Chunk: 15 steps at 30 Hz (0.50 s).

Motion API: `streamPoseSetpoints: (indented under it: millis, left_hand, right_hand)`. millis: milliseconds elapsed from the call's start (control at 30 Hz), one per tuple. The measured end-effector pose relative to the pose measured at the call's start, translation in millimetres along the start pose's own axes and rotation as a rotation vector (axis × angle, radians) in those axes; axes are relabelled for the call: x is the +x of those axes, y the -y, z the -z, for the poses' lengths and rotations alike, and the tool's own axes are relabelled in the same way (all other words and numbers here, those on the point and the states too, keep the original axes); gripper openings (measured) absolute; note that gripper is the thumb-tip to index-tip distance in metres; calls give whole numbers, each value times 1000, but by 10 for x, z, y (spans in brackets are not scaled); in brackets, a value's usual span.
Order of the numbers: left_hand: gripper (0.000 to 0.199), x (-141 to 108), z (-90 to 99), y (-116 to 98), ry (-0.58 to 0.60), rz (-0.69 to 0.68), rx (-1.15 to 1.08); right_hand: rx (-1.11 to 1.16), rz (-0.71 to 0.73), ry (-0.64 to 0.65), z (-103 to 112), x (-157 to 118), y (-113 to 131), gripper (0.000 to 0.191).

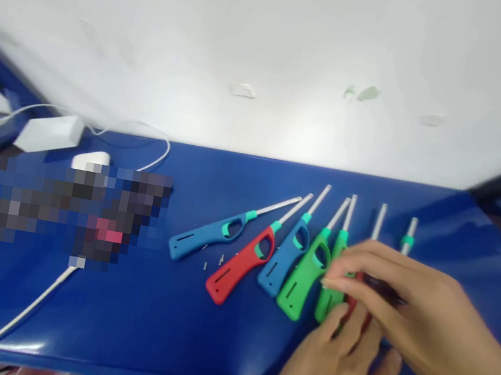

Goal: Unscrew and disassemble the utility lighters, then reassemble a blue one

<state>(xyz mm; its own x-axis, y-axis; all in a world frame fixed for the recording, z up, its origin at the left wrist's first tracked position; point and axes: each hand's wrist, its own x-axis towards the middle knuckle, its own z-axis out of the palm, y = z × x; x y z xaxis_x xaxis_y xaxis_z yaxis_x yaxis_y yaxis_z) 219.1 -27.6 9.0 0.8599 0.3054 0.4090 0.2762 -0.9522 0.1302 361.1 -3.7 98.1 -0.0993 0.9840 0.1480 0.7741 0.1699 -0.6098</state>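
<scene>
Likely light and stiff — I'd hold the rightmost green utility lighter (342, 241), four o'clock, by its handle (328, 301); left hand (339, 371): grip unclear; right hand (400, 288) pinching, contents hidden.

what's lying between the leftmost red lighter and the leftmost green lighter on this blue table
A blue lighter lies between the red lighter and the green lighter, as the head view shows.

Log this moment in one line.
left hand: at rightmost green utility lighter; right hand: pinched over it; small screws: beside leftmost red lighter
</scene>
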Motion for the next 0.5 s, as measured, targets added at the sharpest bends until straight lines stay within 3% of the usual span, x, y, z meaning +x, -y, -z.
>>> streamPoseSetpoints:
  millis: [133,300,400,500]
  left_hand:
    - [44,-48,-162,-10,-170,5,2]
    - [35,-54,-376,-79,-331,34,-14]
    - [33,-12,-527,-125,-337,38,-32]
    - [34,63,-698,-189,-331,32,-56]
  right_hand:
    - [-46,152,264,-467,647,329,21]
    - [-84,231,366,-1013,988,485,19]
    - [-91,245,368,-1088,1005,532,23]
    - [-82,235,335,-975,977,592,27]
